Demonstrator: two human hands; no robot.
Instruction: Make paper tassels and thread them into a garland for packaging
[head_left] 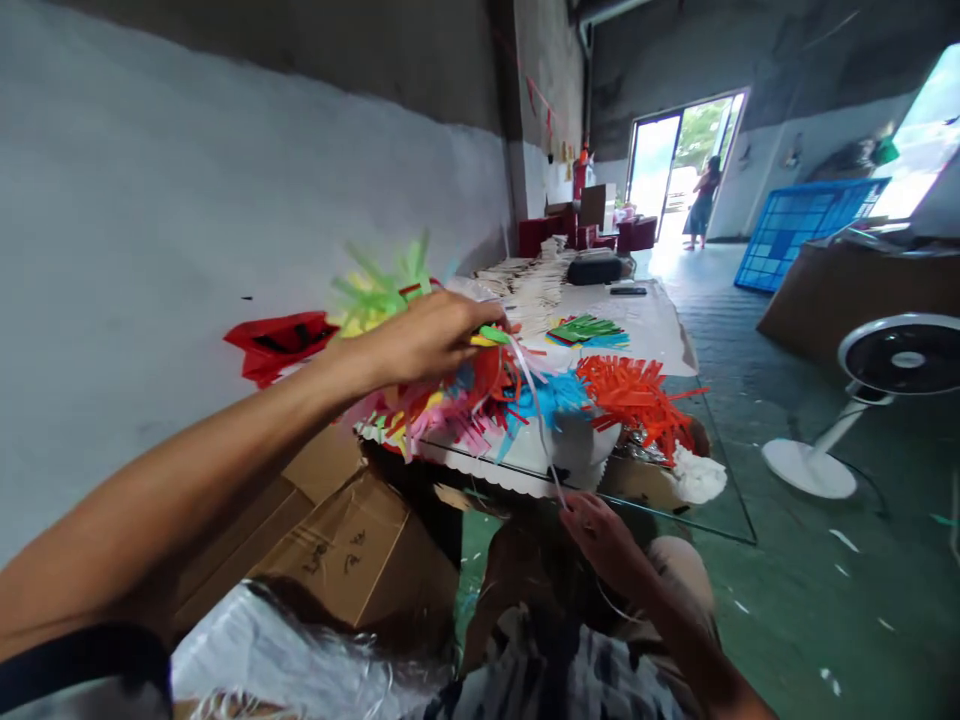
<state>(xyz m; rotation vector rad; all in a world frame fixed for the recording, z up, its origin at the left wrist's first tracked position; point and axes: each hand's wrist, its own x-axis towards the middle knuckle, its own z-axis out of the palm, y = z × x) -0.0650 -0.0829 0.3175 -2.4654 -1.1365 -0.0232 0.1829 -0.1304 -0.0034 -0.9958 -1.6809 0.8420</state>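
The bunch of coloured strips [493, 335] is being held above the near part of the table [671, 350]. It is being clamped in the closed left hand [431, 335], with its green and yellow end being left to project past the fingers. This end is probably being kept exposed so that the white cord [538, 405] is being given clear access. The cord is being pinched in the right hand [604, 540], low over the lap; it is running between the hands in a slight curve, so little tension is being suggested.

Blue strips [559, 395] and orange strips [634, 395] are lying along the near edge, with a green-topped bundle [589, 328] being kept just beyond them, presumably for easy reach. A cardboard box [352, 550] is standing below, to the left of the knees.

Visibility: the left palm is being hidden by the back of the hand, so finger placement inside cannot be told. The fringe behind the wrist is being blurred; how much of it is belonging to the held bunch is remaining unclear. Whether the cord is being looped or merely laid at the upper end cannot be made out. The cord's lower end is being lost over the lap.
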